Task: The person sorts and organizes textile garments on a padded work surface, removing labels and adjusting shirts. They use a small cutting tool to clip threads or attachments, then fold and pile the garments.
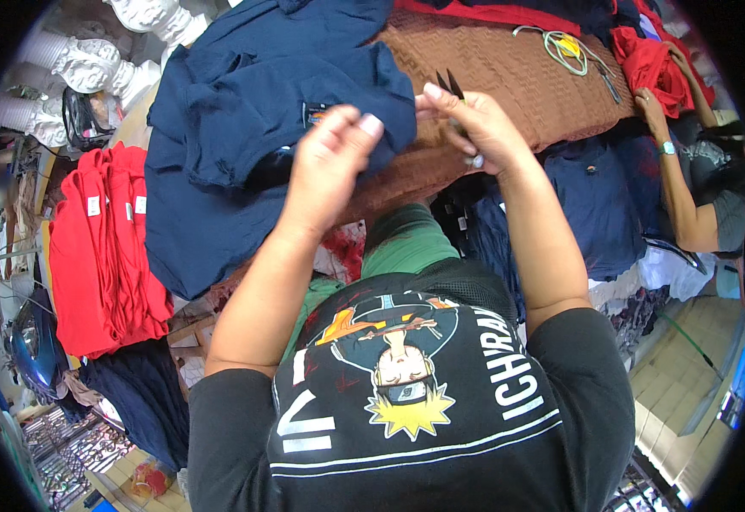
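A navy blue garment [244, 111] is spread in front of me, its neck label [314, 114] face up. Over its near right part is my left hand [331, 162], fingers curled in and thumb against them. Whatever may be pinched there is too small to make out. My right hand [487, 128], just right of the garment's edge, is closed around small black scissors [451, 84]. Their dark blades point up and away between thumb and fingers; most of the handle is hidden in the palm. Thumb and forefinger of this hand point toward the left hand.
Brown patterned cloth [509, 60] covers the table. A cord with a yellow piece [569, 47] lies at its far right. Folded red garments [99, 247] hang at left; navy garments [590, 205] lie at right. A co-worker's hands [650, 107] handle red cloth [645, 72]. White ornate balusters [90, 66] stand far left.
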A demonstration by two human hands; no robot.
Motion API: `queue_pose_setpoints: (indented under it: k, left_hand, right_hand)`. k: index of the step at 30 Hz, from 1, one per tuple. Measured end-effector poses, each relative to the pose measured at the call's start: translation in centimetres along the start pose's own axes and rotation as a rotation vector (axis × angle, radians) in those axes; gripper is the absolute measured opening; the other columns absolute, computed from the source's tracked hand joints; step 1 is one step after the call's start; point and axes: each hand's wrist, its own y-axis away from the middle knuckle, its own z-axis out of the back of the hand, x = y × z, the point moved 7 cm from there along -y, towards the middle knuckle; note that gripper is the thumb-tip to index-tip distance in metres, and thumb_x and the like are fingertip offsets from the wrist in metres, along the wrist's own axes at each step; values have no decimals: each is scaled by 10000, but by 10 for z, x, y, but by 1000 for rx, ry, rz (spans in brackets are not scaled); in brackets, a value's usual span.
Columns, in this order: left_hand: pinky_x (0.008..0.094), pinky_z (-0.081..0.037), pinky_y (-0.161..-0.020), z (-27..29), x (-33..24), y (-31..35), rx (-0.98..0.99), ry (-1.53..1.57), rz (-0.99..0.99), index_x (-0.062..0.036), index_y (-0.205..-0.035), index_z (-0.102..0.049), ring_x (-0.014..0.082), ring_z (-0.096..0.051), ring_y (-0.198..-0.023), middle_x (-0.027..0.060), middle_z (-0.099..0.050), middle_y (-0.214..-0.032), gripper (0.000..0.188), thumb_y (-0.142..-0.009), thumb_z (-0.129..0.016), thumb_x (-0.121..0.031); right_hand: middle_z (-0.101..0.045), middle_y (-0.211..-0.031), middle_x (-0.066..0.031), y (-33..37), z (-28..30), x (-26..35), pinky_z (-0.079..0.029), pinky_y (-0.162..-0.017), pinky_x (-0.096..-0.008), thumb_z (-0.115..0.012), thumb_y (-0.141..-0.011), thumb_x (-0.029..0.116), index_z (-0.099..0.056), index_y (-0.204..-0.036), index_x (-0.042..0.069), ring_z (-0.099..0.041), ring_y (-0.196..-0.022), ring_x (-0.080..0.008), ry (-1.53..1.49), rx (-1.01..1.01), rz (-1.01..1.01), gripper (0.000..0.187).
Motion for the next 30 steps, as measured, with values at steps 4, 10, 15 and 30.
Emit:
queue_pose_setpoints:
  k: [4, 10, 15, 30]
  left_hand:
    - [341, -488, -799, -17, -42, 11, 111, -851, -377, -42, -1007, -625, 267, -620, -897, 99, -655, -986, 211, -825, -674, -137]
    - [431, -325, -1049, 76, -53, 5, -224, -1698, -328, -118, -1245, -533, 300, -440, -1261, 116, -524, -1299, 598, -685, -734, -181]
    - [390, -411, -985, 137, -85, 8, -346, -1391, -303, -81, -1202, -571, 328, -526, -1178, 159, -570, -1241, 453, -758, -648, -131]
    - [319, -478, -888, 204, -268, 121, 208, -25, -560, -21, -1164, -477, 208, -593, -971, 134, -581, -1010, 237, -950, -489, -123]
  right_hand:
    - [-390, -464, 67, -3, 2, -2, -225, -315, -208, -702, -848, 325, -549, -770, 115, -300, -336, -28, -72, -117, 58, 271]
    - [-451, -534, 80, -2, 30, 30, -220, -348, -205, -690, -859, 268, -555, -806, 121, -319, -376, -18, -424, -110, 186, 207]
    - [-477, -581, 74, 6, 45, 51, -237, -377, -198, -675, -872, 229, -566, -836, 127, -326, -382, -21, -435, -105, 294, 153]
    - [-590, -737, -97, 95, -7, 162, -289, -332, -157, -666, -800, 351, -524, -1047, -109, -365, -360, -1, -92, 342, 724, 541]
